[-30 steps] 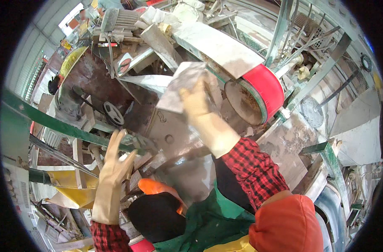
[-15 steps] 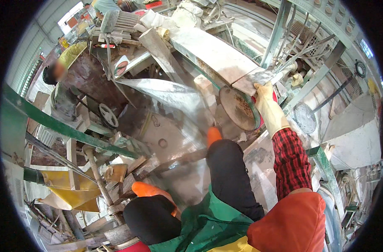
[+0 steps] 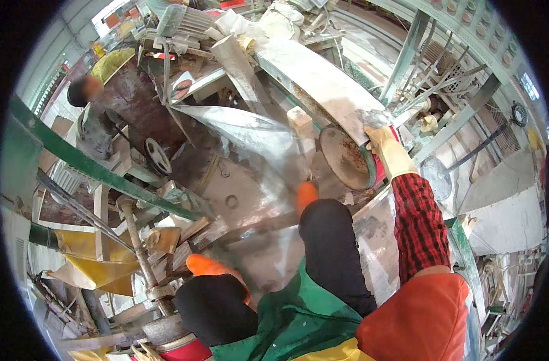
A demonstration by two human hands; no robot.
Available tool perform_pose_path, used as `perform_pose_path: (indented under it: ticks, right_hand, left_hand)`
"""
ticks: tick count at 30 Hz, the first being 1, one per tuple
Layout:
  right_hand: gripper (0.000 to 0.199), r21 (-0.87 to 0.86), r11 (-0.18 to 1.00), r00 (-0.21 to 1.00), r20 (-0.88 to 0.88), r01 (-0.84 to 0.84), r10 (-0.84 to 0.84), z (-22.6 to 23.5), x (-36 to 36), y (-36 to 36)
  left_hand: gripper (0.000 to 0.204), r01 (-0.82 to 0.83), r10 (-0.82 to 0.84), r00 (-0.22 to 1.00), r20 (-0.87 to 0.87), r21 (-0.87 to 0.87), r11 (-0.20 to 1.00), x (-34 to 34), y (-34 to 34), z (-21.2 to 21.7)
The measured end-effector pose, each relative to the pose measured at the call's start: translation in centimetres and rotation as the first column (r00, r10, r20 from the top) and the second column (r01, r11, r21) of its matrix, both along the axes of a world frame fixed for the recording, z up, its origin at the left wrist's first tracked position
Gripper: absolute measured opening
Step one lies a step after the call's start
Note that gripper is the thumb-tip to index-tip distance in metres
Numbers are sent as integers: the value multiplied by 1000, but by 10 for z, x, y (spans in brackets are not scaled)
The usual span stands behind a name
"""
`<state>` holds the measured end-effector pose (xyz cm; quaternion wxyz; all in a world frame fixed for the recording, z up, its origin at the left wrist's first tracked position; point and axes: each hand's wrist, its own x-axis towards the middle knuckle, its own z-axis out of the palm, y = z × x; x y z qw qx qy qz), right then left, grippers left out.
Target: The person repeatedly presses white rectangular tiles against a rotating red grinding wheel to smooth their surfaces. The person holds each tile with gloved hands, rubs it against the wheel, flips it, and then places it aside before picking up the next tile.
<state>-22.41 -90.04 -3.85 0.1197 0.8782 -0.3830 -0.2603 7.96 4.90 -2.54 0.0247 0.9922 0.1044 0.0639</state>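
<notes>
Slab [image 3: 366,118], likely stiff, weighty and brittle, best held by opposite edges, lay over the red drum [image 3: 380,171] at right, the right hand [image 3: 387,150] bent at its near end, grip unclear, the left hand's [image 3: 147,353] fingers, near left, unreadable.

A slab [image 3: 371,117] lies on the near end of the conveyor [image 3: 319,69], right of the handwheel [image 3: 158,156].
</notes>
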Motion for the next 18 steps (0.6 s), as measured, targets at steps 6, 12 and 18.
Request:
perform_pose_path:
  ticks: [6, 12, 18]
  right_hand:
    - [39, 174, 973, 616, 753, 154, -232, 63, 108, 82]
    - [54, 361, 854, 707, 707, -375, 11, 79, 206, 229]
    - [57, 518, 675, 842, 433, -525, 322, 10, 236, 267]
  left_hand:
    - [65, -13, -4, 995, 100, 163, 987, -2, 57, -48]
    - [73, -200, 188, 979, 79, 178, 963, 1, 12, -26]
    - [68, -207, 206, 957, 202, -21, 978, 14, 86, -8]
